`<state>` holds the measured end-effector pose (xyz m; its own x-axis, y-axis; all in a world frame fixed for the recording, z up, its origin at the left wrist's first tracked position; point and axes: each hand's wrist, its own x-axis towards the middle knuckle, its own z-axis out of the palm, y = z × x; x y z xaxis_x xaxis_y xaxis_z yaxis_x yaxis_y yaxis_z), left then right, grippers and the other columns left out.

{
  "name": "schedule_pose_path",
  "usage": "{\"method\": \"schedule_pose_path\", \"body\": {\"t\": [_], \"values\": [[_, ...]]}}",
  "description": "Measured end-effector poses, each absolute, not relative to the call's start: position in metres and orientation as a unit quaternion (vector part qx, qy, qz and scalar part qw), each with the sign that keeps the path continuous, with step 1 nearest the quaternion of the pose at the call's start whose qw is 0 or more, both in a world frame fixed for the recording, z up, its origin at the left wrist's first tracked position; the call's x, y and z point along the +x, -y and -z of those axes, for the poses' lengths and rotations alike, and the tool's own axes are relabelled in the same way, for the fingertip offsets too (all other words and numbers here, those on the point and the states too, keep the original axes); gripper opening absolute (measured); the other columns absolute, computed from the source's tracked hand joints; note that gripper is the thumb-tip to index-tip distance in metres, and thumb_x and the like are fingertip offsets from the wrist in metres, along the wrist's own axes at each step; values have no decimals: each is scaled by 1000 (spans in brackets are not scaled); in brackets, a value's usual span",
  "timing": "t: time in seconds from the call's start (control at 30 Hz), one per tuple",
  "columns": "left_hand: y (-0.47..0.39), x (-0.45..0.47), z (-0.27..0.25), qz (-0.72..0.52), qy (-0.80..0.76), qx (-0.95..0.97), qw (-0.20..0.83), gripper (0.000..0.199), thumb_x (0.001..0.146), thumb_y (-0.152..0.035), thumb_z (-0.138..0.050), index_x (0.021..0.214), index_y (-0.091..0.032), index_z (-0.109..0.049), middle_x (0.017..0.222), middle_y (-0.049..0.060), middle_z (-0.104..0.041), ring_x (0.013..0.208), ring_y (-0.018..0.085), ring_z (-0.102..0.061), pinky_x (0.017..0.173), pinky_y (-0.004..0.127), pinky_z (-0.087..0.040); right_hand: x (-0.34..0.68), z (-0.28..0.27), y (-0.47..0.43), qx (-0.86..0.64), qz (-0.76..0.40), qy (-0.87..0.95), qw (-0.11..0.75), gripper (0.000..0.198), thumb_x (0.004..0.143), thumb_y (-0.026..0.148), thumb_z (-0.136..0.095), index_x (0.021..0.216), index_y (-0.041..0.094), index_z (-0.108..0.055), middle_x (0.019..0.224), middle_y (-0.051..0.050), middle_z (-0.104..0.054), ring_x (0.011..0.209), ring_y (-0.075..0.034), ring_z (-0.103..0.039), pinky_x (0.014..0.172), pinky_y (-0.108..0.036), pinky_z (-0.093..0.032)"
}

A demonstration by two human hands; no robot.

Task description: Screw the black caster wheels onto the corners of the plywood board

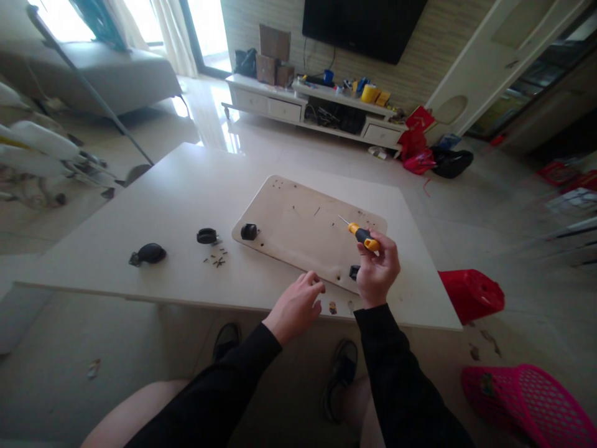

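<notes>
My right hand (379, 264) grips a yellow-and-black screwdriver (362, 236) by its handle, with the shaft pointing up and left above a beige board. My left hand (298, 305) is at the board's near edge, fingers loosely bent and apart, with nothing visible in them. The rounded rectangular board (298, 239) lies on the white table. One black caster (249, 231) sits at its left corner; another black caster (354, 272) at the near right is partly hidden by my right hand. Two loose casters, one nearer (206, 236) and one farther left (152, 253), lie beside several small screws (218, 261).
The white table (168, 199) has its near edge close to my legs. A small sticker (333, 308) is near that edge. A red bucket (471, 292) and a pink basket (536, 398) stand on the floor at right. A TV cabinet (280, 106) is across the room.
</notes>
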<state>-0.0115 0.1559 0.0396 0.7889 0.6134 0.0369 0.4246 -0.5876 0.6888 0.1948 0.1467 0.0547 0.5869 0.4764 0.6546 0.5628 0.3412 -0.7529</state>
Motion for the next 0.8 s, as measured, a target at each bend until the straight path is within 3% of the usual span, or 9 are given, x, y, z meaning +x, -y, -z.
{"method": "schedule_pose_path", "body": {"t": [0.17,0.8], "values": [[-156,-11,-39,-131,-298,881,345,24,90,-6,-62,109,-19,-66,128,13,-63,120,30,-64,108,46,-57,199,-47,-149,-591,13,427,684,29,90,36,-81,113,22,-70,120,-8,-75,120,-23,-76,111,-47,-63],[-158,-15,-40,-107,-318,876,346,21,91,-9,-61,109,-20,-65,125,13,-66,121,32,-64,108,48,-55,201,-42,-152,-601,0,407,688,34,86,38,-83,112,21,-70,119,-9,-76,116,-23,-76,106,-46,-65]]}}
